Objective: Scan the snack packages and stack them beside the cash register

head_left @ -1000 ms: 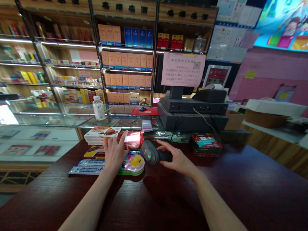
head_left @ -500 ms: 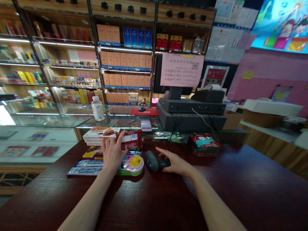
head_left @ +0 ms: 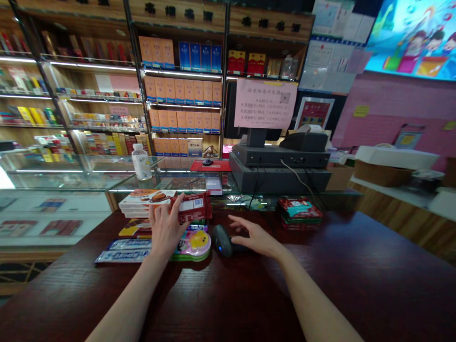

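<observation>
My left hand (head_left: 164, 229) has its fingers and thumb around the left end of a dark red snack packet (head_left: 194, 207) with a white barcode label. Under and beside that hand lie two blue-and-silver long packets (head_left: 124, 256), a yellow-and-brown packet (head_left: 134, 227) and a rounded pack with a yellow chick picture (head_left: 197, 241). White snack boxes (head_left: 137, 204) are stacked behind it. A black barcode scanner (head_left: 221, 241) lies on the dark wooden counter (head_left: 213, 299). Over its handle hovers my right hand (head_left: 258, 237), fingers apart; contact cannot be made out.
Several red and green packets (head_left: 299, 213) are stacked at the right. Behind stand a glass showcase (head_left: 164, 183), a white bottle (head_left: 141, 162) and a cash register (head_left: 280, 166) with cables trailing down. A monitor (head_left: 231, 111) carries a pink sign.
The camera view has shifted slightly. In my left hand the red packet has tilted a little and moved slightly right. My right hand stays by the scanner.
</observation>
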The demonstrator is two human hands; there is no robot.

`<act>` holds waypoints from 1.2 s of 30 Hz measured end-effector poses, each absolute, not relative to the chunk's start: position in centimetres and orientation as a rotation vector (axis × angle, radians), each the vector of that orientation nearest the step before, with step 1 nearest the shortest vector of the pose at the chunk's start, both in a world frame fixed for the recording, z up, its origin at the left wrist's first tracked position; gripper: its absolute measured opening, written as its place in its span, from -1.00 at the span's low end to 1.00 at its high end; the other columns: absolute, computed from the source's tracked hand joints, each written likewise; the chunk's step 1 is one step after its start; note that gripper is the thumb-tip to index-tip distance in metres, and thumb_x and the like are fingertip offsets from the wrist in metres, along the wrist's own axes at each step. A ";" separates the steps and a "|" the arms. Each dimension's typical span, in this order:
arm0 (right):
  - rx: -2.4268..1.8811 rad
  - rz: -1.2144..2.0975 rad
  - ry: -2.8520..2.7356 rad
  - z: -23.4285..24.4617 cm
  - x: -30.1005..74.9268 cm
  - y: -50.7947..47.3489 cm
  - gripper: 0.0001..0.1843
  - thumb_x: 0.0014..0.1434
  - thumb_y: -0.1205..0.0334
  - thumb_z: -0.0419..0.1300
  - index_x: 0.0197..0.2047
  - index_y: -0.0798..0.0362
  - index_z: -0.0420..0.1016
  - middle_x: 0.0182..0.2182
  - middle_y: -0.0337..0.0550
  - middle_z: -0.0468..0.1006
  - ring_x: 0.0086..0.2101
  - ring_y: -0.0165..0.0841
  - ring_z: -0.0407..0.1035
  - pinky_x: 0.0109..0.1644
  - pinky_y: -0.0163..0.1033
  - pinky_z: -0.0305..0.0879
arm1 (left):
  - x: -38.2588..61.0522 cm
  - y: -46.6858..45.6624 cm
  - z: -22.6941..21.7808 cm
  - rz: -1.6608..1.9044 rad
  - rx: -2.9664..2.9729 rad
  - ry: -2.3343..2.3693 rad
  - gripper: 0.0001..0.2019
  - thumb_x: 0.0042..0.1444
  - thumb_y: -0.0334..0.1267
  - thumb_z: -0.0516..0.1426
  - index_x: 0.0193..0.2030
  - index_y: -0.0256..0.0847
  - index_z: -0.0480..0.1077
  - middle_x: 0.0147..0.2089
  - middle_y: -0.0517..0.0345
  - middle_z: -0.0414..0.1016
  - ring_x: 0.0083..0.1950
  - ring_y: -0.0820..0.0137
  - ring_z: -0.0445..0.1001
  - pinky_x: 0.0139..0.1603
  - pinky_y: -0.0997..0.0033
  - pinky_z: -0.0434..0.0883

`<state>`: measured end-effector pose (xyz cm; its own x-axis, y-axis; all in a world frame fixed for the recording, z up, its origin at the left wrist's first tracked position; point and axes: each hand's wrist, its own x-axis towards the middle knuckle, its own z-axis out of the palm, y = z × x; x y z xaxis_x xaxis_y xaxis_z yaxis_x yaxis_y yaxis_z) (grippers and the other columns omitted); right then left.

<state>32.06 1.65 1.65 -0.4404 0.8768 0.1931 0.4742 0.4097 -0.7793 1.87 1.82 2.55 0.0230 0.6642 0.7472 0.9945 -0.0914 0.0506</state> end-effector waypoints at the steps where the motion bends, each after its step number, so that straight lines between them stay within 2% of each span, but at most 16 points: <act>1: -1.140 0.846 -1.988 1.8 31.7 1.7 -0.30 0.18 0.07 0.29 0.36 -0.07 0.29 0.08 -0.04 0.57 -0.03 -0.22 0.49 0.14 -0.05 0.33 | 2.0 1.8 2.5 -0.868 -1.822 -1.670 -0.20 0.08 -0.14 0.25 0.46 -0.07 0.10 -0.05 0.00 0.38 0.11 0.07 0.32 0.44 -0.17 -0.01; 4: -1.113 0.780 -1.770 2.2 30.3 1.8 -0.50 0.23 0.10 0.20 0.22 0.03 0.45 -0.03 -0.01 0.64 -0.08 -0.21 0.53 0.08 -0.05 0.39 | 2.4 1.8 2.5 -0.879 -1.871 -1.596 -0.18 0.06 -0.15 0.28 0.46 -0.04 0.09 0.00 0.00 0.39 0.12 0.07 0.33 0.45 -0.18 -0.02; 10: -0.948 0.885 -1.532 2.4 27.9 2.4 -0.50 0.14 0.09 0.27 0.15 0.02 0.49 -0.07 -0.03 0.67 -0.08 -0.19 0.56 0.07 -0.05 0.43 | 3.6 1.4 2.7 -0.901 -1.953 -1.471 -0.16 0.06 -0.20 0.27 0.47 0.00 0.05 0.05 -0.02 0.39 0.15 0.07 0.35 0.45 -0.24 -0.03; 14: -0.938 0.898 -1.475 2.3 27.3 2.8 -0.56 0.08 0.10 0.32 0.03 0.04 0.56 -0.21 -0.10 0.68 -0.26 -0.24 0.56 -0.10 -0.13 0.47 | 4.2 1.1 2.9 -0.933 -1.992 -1.433 -0.15 0.06 -0.22 0.27 0.47 0.01 0.03 0.03 -0.02 0.38 0.15 0.08 0.34 0.45 -0.22 -0.01; 18: -0.959 0.920 -1.501 2.5 27.3 2.6 -0.76 0.07 0.08 0.32 -0.23 0.03 0.61 -0.41 -0.20 0.64 -0.44 -0.30 0.50 -0.31 -0.21 0.42 | 4.7 1.0 2.8 -0.947 -2.018 -1.401 -0.14 0.04 -0.25 0.28 0.47 0.00 0.04 0.03 0.00 0.38 0.14 0.10 0.34 0.46 -0.18 -0.02; 20: -0.987 0.912 -1.494 2.5 27.3 2.5 -0.79 0.06 0.06 0.33 -0.33 0.03 0.59 -0.49 -0.22 0.62 -0.48 -0.29 0.48 -0.35 -0.23 0.40 | 4.8 1.1 2.8 -0.959 -2.023 -1.400 -0.13 0.04 -0.24 0.29 0.47 0.00 0.03 0.04 0.01 0.38 0.14 0.11 0.34 0.46 -0.18 -0.03; 27: -1.087 0.839 -1.406 2.4 27.7 2.8 -0.76 0.03 0.04 0.33 -0.35 0.05 0.62 -0.54 -0.19 0.61 -0.48 -0.26 0.47 -0.36 -0.21 0.37 | 4.4 1.8 2.5 -1.109 -2.198 -1.401 -0.04 0.07 -0.10 0.26 0.51 -0.03 -0.18 0.17 -0.02 0.40 0.20 0.09 0.36 0.44 -0.29 -0.05; 31: -1.126 0.772 -1.372 2.4 28.2 2.9 -0.77 0.01 0.04 0.34 -0.36 0.03 0.64 -0.52 -0.19 0.61 -0.44 -0.23 0.47 -0.33 -0.19 0.36 | 3.7 2.5 2.2 -1.301 -2.292 -1.452 -0.13 0.22 -0.12 0.13 0.52 -0.11 -0.31 0.11 0.01 0.50 0.25 0.18 0.39 0.46 -0.28 -0.10; 32: -1.125 0.757 -1.367 2.4 28.3 3.0 -0.77 0.01 0.03 0.34 -0.36 0.02 0.64 -0.50 -0.19 0.62 -0.42 -0.23 0.47 -0.32 -0.19 0.36 | 3.5 2.6 2.2 -1.362 -2.292 -1.464 -0.19 0.25 -0.13 0.10 0.52 -0.12 -0.26 0.07 0.04 0.54 0.27 0.21 0.40 0.47 -0.26 -0.13; 34: -1.120 0.719 -1.372 2.3 28.4 3.0 -0.77 0.02 0.02 0.34 -0.38 0.01 0.63 -0.46 -0.18 0.63 -0.40 -0.22 0.47 -0.28 -0.18 0.37 | 3.2 2.7 2.2 -1.457 -2.273 -1.473 -0.35 0.27 -0.14 0.08 0.46 -0.09 -0.02 -0.01 0.11 0.59 0.24 0.25 0.44 0.49 -0.24 -0.15; 36: -1.102 0.653 -1.395 2.1 28.6 3.2 -0.77 0.04 0.01 0.34 -0.40 0.01 0.62 -0.43 -0.18 0.62 -0.36 -0.22 0.47 -0.22 -0.16 0.38 | 3.0 2.7 2.3 -1.500 -2.242 -1.477 -0.58 0.26 -0.14 0.10 0.25 -0.04 0.30 -0.04 0.15 0.61 0.17 0.26 0.49 0.50 -0.23 -0.17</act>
<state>28.56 3.16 2.12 0.1285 0.8916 0.4343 0.2382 0.3973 -0.8862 3.01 2.66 2.32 0.0639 0.6671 0.7423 0.7319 -0.5370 0.4196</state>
